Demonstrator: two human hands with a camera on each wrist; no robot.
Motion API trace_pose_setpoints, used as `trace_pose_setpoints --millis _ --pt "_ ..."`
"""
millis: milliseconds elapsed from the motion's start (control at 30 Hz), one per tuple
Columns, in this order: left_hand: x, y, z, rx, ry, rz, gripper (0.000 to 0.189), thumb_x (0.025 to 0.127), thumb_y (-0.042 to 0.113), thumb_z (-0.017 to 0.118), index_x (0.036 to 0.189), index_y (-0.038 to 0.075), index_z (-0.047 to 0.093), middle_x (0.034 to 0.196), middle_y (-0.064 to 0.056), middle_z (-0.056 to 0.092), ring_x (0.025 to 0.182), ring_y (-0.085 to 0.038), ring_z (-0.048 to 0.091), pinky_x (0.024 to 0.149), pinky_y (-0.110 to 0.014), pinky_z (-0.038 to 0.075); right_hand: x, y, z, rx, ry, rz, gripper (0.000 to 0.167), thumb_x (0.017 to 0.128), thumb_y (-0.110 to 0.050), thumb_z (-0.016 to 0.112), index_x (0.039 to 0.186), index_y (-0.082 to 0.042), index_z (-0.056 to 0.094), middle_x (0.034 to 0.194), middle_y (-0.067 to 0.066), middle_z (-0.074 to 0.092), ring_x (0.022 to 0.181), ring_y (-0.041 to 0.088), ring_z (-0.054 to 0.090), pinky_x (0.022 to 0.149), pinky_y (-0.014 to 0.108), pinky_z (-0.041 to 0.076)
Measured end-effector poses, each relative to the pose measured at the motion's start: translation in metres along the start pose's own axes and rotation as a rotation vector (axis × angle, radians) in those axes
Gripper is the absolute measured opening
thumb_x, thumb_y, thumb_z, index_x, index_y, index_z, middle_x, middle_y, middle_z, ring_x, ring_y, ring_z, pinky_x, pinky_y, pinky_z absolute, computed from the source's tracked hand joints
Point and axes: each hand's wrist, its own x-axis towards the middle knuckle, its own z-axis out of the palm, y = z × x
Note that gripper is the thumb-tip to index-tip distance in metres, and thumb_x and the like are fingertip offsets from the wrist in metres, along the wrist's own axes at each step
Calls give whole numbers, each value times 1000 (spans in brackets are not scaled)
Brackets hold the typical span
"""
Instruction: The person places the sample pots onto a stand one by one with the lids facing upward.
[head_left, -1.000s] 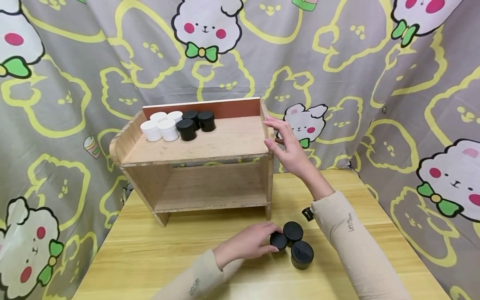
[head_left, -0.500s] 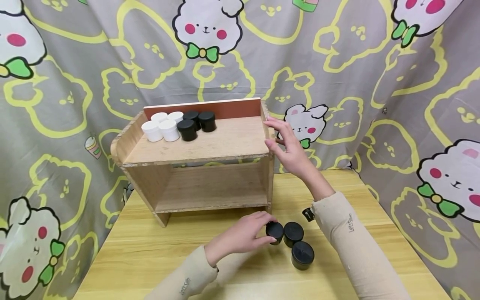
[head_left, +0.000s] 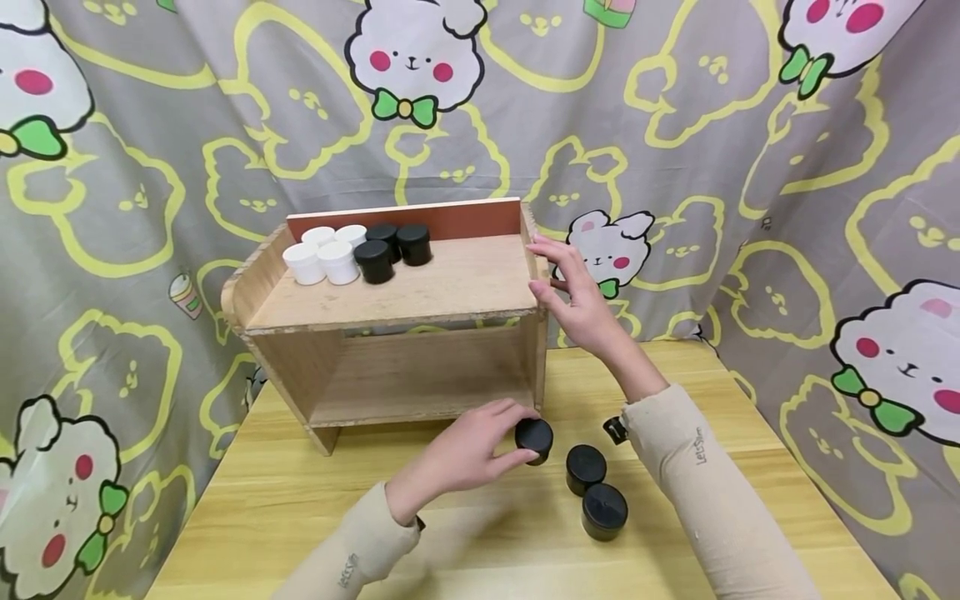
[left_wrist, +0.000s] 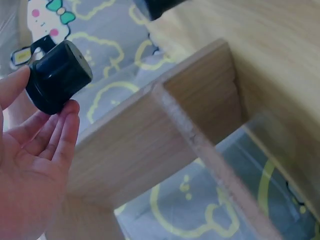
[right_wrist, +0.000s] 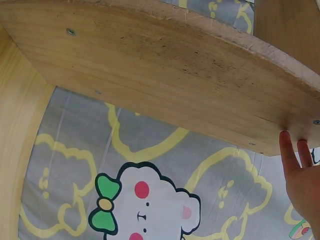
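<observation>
My left hand [head_left: 459, 450] pinches a small black lidded jar [head_left: 534, 440] between thumb and fingertips, in front of the wooden shelf's lower right corner. In the left wrist view that jar [left_wrist: 59, 77] is tilted, raised off the tabletop. My right hand [head_left: 581, 292] rests its fingertips on the right side panel [right_wrist: 165, 75] of the wooden shelf [head_left: 390, 296], the fingers fairly straight. On the shelf's top board, white jars [head_left: 337, 262] stand in a cluster at the left, with three black jars [head_left: 374, 260] beside them.
Two more black jars stand on the wooden table [head_left: 480, 550], close together: one jar [head_left: 586, 468] behind, a larger one [head_left: 604, 510] in front, near my right forearm. A patterned grey curtain [head_left: 465, 150] hangs behind the shelf and along both sides.
My left hand has drawn the small black jar away from the other two, moving it left and back toward the shelf. The right hand has stayed at the side panel.
</observation>
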Motion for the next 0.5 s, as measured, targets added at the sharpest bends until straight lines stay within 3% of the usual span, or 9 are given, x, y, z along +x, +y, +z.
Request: trace_pose_setpoints --millis 233,400,500 --pt "-2 -2 -21 -5 87 7 41 102 39 66 135 16 60 123 2 66 107 -11 64 92 -31 57 -1 -2 2 -5 -6 3 49 104 -15 61 151 -16 47 165 2 35 149 25 39 109 62 48" --pt "-3 -2 -37 9 155 18 40 101 37 68 134 14 62 121 1 67 107 -11 65 91 -31 57 -1 -25 1 1 -8 16 47 104 -7 58 149 -2 45 163 16 34 148 36 38 109 67 45" --pt "-4 -1 -46 8 190 32 39 101 35 68 133 13 62 122 1 67 109 -11 65 92 -32 57 0 -25 1 10 -8 20 47 103 -2 57 148 2 45 162 21 33 148 40 37 109 68 44"
